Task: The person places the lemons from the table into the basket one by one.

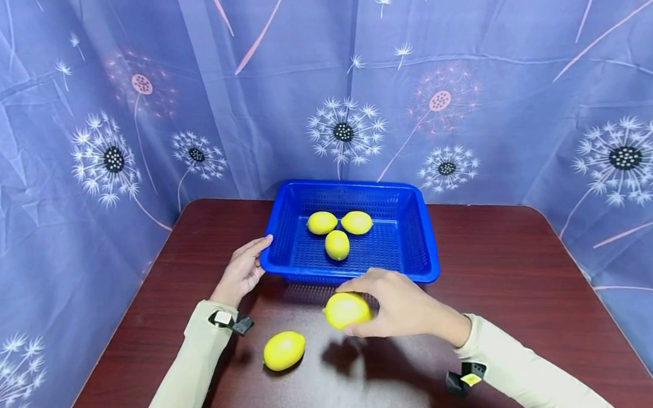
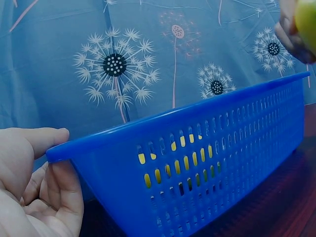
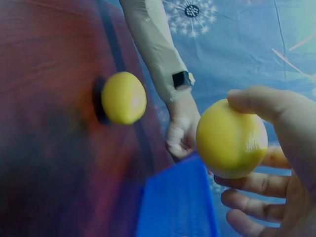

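My left hand (image 1: 243, 273) grips the left rim of a blue plastic basket (image 1: 433, 247), thumb on top and fingers curled beneath, as the left wrist view shows. Inside the basket, three yellow lemons (image 1: 337, 245) lie close together on the slotted floor. My right hand (image 1: 397, 301) pinches another lemon (image 1: 348, 310) between thumb and fingers, raised over the table in front of the basket; its shadow falls on the wood below. One more lemon (image 1: 284, 350) lies on the table, between my two forearms. In the right wrist view the held lemon (image 3: 231, 139) shows whole.
The dark red-brown wooden table (image 1: 488, 243) carries the basket near its back edge. A blue curtain (image 1: 275, 125) with dandelion prints hangs behind and at both sides. Dark straps with small devices (image 1: 232, 320) circle both wrists over pale sleeves.
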Motion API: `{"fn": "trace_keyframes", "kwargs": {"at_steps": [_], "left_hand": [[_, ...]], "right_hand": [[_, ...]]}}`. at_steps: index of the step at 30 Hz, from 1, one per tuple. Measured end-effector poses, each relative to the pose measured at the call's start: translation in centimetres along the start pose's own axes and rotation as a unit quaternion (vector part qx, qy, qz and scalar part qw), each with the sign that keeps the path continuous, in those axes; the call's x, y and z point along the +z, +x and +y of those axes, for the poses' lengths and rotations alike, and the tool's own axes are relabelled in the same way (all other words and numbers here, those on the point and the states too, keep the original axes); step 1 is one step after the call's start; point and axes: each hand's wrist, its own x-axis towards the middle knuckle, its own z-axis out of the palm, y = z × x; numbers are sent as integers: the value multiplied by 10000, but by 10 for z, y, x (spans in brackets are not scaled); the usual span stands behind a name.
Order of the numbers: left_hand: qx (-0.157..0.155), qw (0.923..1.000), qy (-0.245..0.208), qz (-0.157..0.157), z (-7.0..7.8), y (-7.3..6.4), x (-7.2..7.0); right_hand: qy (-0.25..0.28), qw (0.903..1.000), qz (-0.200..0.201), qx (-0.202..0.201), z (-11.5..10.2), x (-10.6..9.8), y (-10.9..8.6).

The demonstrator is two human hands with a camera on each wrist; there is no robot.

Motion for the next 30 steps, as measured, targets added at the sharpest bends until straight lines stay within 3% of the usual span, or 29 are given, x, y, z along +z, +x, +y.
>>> {"fn": "trace_keyframes", "kwargs": {"at_steps": [16,30], "left_hand": [[78,9999,50,-72,0,-1,-1],[12,9999,84,72,-1,-1,0]], "right_hand": [[139,9994,75,-292,40,-41,23],[357,9989,-275,94,82,-59,51]]}}
